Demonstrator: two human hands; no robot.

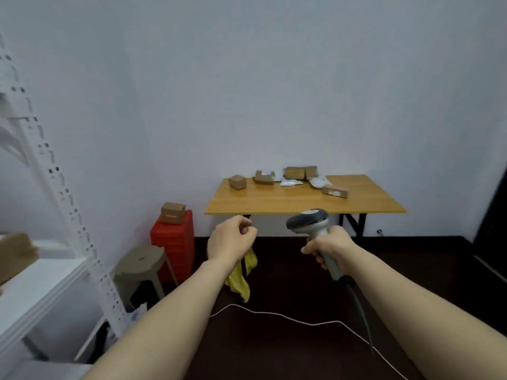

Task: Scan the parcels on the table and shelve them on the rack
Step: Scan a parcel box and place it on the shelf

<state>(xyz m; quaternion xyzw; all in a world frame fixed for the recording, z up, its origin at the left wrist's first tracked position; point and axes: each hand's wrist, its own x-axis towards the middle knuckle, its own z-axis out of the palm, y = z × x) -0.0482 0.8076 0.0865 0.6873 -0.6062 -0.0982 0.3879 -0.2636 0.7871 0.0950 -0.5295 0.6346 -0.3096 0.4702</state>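
As things stand, step: the walk up to the table, scanner ready, with no parcel picked up or scanned for this round.
Right hand: the right hand [327,249] has its fingers wrapped round the handle of the scanner [310,223], whose head points ahead toward the near edge of the table [301,205]; a grey cable [359,305] trails down from the handle.
Left hand: the left hand [233,239] is clenched in a loose fist, thumb against forefinger, with nothing visible in it. A yellow cloth [241,281] shows just below it; whether they touch, I cannot tell.
Parcels: seven or so lie along the table's far edge. A small brown box [237,182] sits nearest the far-left corner, a box with a white label [264,177] beside it, then two brown boxes [295,172] against the wall with white pouches [290,182] in front, and a flat box [335,191] a little nearer the middle.
Rack: the white rack [41,286] stands at the left, well apart from the table, with a brown cardboard piece [15,256] blurred on its shelf.
Elsewhere: another box [172,213] rests on a stack of red stools [172,242] left of the table, next to a brown stool [141,260].
Next move: probably closing in, unclenching the left hand to lift one parcel, turning its label toward the scanner head, then carrying it across to the rack.
Care: a white cord [288,319] lies on the floor in the path.
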